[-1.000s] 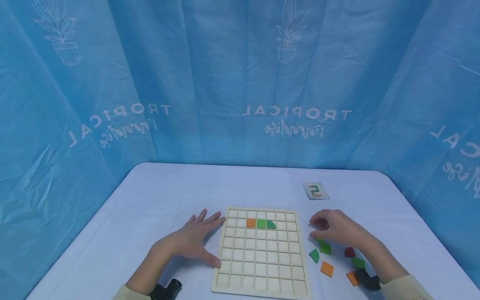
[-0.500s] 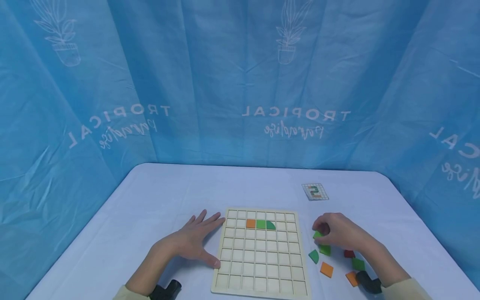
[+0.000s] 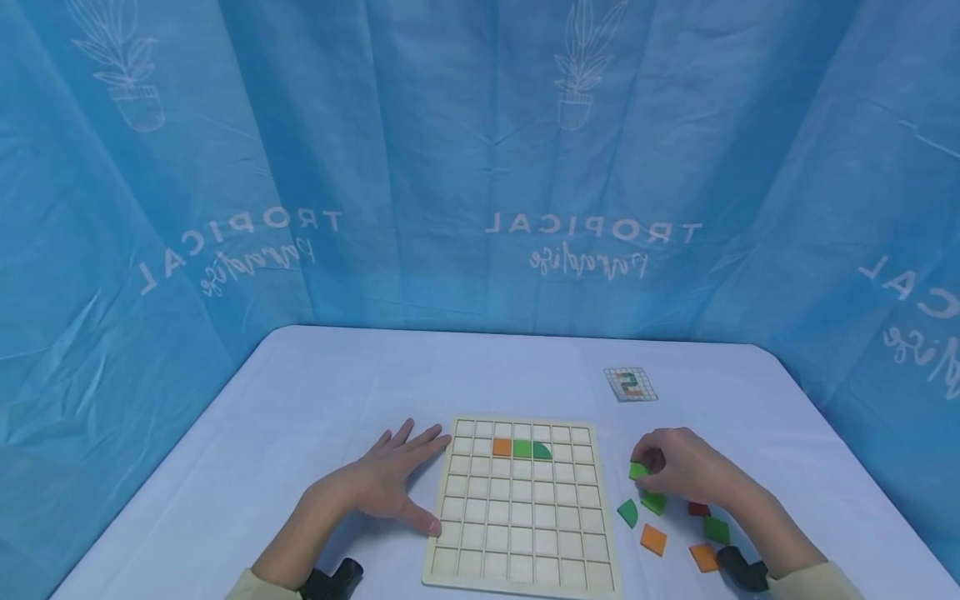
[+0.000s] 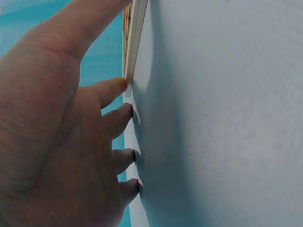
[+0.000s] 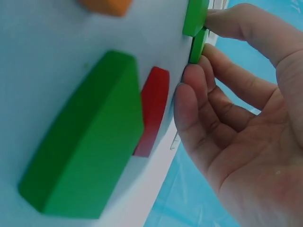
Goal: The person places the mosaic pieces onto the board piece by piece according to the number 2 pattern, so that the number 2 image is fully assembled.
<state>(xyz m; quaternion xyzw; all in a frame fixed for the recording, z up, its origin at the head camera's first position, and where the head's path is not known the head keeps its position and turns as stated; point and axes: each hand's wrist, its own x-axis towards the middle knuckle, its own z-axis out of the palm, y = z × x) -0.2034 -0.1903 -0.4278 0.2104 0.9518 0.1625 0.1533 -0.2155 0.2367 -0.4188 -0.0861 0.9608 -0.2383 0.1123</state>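
Note:
My left hand (image 3: 390,479) lies with fingers spread at the left edge of a pale wooden grid board (image 3: 431,575); its thumb rests on the rim, and a fingertip meets the board's corner in the left wrist view. My right hand (image 3: 678,462) pinches a light green tile (image 3: 638,471) between thumb and fingers, low over the table right of the board. In the right wrist view this green tile (image 5: 198,46) shows between thumb and index finger, partly behind another green tile (image 5: 195,18). An orange square (image 3: 502,447), a light green square (image 3: 522,448) and a green quarter-circle (image 3: 542,451) sit in one board row.
Around my right hand lie a green quarter-circle (image 3: 628,512), orange squares (image 3: 653,539) (image 3: 704,557), a dark green piece (image 3: 717,530) and a red piece (image 3: 698,508). A pattern card (image 3: 631,384) lies behind. Blue curtain (image 3: 480,167) surrounds the white table (image 3: 375,375).
My right hand has closed its fingers on the light green tile and drawn slightly right and nearer. The green tile beside it has shifted a little. My left hand stays in place.

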